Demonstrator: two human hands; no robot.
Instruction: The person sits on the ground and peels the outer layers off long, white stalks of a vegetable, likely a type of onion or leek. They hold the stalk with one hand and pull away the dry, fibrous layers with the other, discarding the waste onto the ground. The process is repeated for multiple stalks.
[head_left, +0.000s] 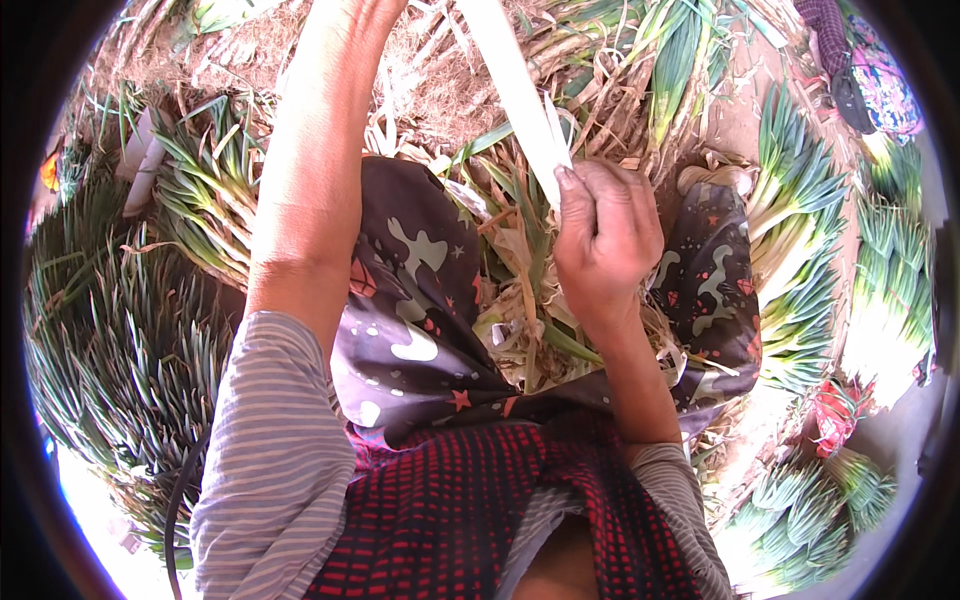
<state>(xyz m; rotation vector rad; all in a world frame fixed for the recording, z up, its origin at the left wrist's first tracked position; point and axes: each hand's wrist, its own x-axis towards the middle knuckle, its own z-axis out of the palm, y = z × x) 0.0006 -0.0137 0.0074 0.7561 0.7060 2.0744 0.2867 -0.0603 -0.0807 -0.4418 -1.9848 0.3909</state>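
Before me a long white spring onion stalk (517, 90) slants from the top edge down to my right hand (609, 225). My right hand's thumb and curled fingers close on its lower end. My left forearm reaches up past the top edge; only the wrist shows there, and the left hand is out of view. Beneath the right hand, between my knees, lies a heap of dry leaves and peeled skins (525, 315). Uncleaned spring onions with brown roots (427, 97) lie beyond my knees, partly washed out by glare.
Green-topped spring onions (127, 337) are massed at the left. Cleaned ones (795, 255) lie in a row at the right, with more bundles (892, 277) beyond and at the lower right (795, 525). A red bag (836, 416) lies between. Another person's sleeve (823, 34) shows at the top right.
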